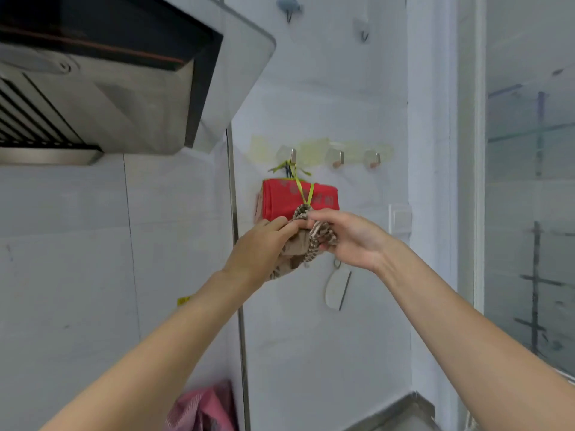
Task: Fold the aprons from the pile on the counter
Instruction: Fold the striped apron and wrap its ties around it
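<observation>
Both hands meet at the wall: the left hand (264, 244) and right hand (348, 234) each pinch a bunched brown patterned apron (314, 241), apparently trailing downward, just below a folded red apron (280, 200) hanging from a hook (293, 155). Bare wall spreads right.

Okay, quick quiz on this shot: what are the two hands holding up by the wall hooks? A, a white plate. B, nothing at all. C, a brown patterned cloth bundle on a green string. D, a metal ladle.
C: the left hand and right hand both grip the brown patterned cloth bundle, whose green string runs up to a wall hook in front of the red folded cloth.
</observation>
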`<state>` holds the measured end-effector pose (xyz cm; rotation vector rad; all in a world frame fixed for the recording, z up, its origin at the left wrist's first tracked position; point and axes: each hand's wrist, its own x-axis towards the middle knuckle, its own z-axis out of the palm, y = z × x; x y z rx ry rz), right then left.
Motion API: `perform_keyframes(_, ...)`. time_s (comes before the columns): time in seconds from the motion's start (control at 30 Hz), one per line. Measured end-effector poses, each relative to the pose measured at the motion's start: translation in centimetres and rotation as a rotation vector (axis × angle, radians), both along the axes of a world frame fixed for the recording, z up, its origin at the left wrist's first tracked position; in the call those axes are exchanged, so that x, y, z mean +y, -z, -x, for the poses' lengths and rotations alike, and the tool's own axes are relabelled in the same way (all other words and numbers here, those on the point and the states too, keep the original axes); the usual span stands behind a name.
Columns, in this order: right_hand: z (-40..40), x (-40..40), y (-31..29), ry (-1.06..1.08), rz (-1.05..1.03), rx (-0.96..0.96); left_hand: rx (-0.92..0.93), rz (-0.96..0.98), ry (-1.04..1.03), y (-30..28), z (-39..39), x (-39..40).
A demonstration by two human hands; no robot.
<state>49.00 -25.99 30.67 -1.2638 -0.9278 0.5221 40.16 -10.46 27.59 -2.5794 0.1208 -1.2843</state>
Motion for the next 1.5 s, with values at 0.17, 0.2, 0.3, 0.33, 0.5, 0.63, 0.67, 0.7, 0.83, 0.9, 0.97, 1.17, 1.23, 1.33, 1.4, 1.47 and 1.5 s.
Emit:
perform_keyframes(0.17, -0.9, -1.4, -7.7, 0.381, -0.083, -0.290, 0.070, 0.167, 0.122, -8.5, -2.1, -1.8)
perform_keyframes(0.2, -1.1, -1.6, -9.3, 0.389, -0.123, -0.216, 0.061, 0.193, 0.126, -9.9, -2.5, -1.9)
perform_keyframes(0.3, -2.4, -2.2, -14.1, 0.242, -0.283, 0.163, -0.098, 0.209, 0.163, -13.9, -3.9, -2.1)
perform_keyframes(0.33, -2.9, -2.3, -15.5, 0.207, -0.372, 0.276, -0.154, 0.216, 0.181, -15.0, -4.5, -2.4)
perform_keyframes(0.5, -6.6, -1.8, -20.4, 0.060, -0.631, 0.494, -0.244, 0.265, 0.144, -19.5, -7.3, -2.7)
perform_keyframes(0.63, -10.8, -0.4, -24.3, -0.015, -0.508, 0.252, -0.340, 0.396, 0.155, -23.3, -10.0, -1.3)
perform_keyframes(0.67, -11.5, 0.0, -25.2, -0.076, -0.497, 0.193, -0.384, 0.474, 0.204, -24.0, -10.5, -0.8)
perform_keyframes(0.7, -12.0, 0.6, -26.4, -0.127, -0.490, 0.130, -0.428, 0.560, 0.254, -25.0, -11.1, -0.3)
perform_keyframes(0.83, -13.5, 3.0, -31.3, -0.151, -0.393, -0.190, -0.573, 0.750, 0.337, -29.1, -13.0, 1.8)
perform_keyframes(0.9, -14.3, 4.0, -34.0, -0.070, -0.378, -0.344, -0.617, 0.745, 0.312, -31.5, -13.6, 2.3)
perform_keyframes(0.97, -14.8, 4.7, -36.6, 0.080, -0.368, -0.478, -0.637, 0.727, 0.280, -33.6, -13.9, 2.3)
perform_keyframes(1.17, -14.7, 8.1, -41.6, 0.616, -0.116, -0.910, -0.537, 0.858, 0.219, -37.6, -14.8, 3.0)
perform_keyframes(1.23, -14.3, 9.0, -42.5, 0.723, -0.144, -1.012, -0.522, 0.903, 0.255, -38.3, -14.8, 3.1)
perform_keyframes(1.33, -13.4, 10.8, -43.0, 0.890, -0.156, -1.168, -0.502, 0.984, 0.303, -38.5, -14.8, 3.7)
perform_keyframes(1.4, -13.0, 11.9, -43.2, 0.958, -0.161, -1.246, -0.504, 1.015, 0.309, -38.5, -14.9, 4.3)
perform_keyframes(1.47, -12.8, 12.5, -43.3, 1.020, -0.134, -1.325, -0.506, 1.021, 0.319, -38.4, -14.8, 4.6)
perform_keyframes(1.5, -12.7, 12.7, -43.4, 1.041, -0.108, -1.362, -0.501, 1.028, 0.323, -38.5, -14.7, 4.8)
